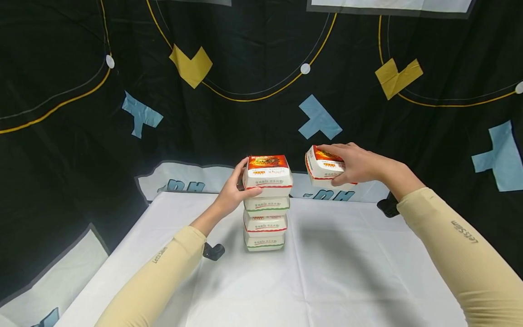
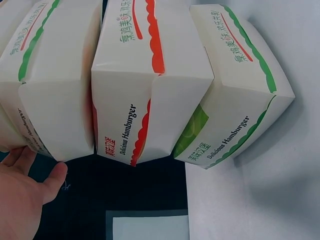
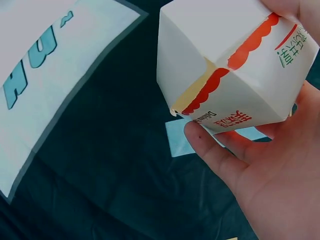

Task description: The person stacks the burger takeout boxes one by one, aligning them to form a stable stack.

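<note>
Several paper hamburger boxes stand in an upright, slightly uneven stack on the white-covered table. Green-trimmed and red-trimmed boxes alternate, with a green-trimmed box (image 1: 264,243) at the bottom and a red-trimmed box (image 1: 269,178) on top, its red lid showing a burger picture. My left hand (image 1: 232,194) holds that top box from its left side, thumb across the front face and fingers toward the back. To the right of the stack, my right hand (image 1: 361,164) grips another red-trimmed hamburger box (image 1: 320,169) in the air, thumb in front and fingers over the lid.
White cloth covers the table (image 1: 347,272), whose far edge lies just behind the stack. Beyond hangs a black curtain (image 1: 253,122) with yellow and blue tape shapes. A white printed banner strip (image 1: 222,173) runs along the table's back. Dark wrist cameras (image 1: 214,251) jut from both wrists.
</note>
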Action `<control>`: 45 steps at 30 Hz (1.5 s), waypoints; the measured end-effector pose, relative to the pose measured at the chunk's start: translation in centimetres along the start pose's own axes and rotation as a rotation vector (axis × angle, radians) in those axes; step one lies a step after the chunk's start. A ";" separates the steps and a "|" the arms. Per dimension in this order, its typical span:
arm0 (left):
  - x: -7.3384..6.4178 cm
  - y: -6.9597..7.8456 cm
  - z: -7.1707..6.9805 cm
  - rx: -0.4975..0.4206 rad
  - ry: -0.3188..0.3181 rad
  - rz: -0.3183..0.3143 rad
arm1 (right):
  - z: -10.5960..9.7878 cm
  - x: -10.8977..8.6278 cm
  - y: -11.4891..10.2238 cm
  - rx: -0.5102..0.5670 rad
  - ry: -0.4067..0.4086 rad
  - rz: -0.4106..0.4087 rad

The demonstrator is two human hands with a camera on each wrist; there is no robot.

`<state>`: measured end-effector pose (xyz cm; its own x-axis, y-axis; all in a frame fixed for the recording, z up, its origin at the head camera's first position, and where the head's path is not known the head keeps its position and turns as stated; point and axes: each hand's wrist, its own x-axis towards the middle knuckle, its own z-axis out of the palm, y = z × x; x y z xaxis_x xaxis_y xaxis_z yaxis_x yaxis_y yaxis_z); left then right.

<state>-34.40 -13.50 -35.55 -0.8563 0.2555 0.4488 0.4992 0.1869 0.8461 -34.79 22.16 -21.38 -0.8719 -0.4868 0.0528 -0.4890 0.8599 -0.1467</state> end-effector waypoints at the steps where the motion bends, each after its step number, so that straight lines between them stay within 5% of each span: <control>1: 0.0 0.0 0.0 0.000 0.001 -0.004 | -0.1 0.1 -0.2 0.001 0.002 -0.001; 36: -1.2 -0.3 0.1 -0.004 0.007 -0.007 | -2.4 4.7 -6.2 0.076 0.015 -0.086; 45: -0.2 0.0 -0.1 0.000 -0.011 0.006 | -3.5 5.5 -7.0 0.066 0.019 -0.111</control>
<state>-34.25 -13.63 -35.62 -0.8517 0.2669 0.4509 0.5045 0.1850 0.8434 -36.27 14.03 -16.59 -0.8131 -0.5749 0.0912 -0.5803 0.7885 -0.2038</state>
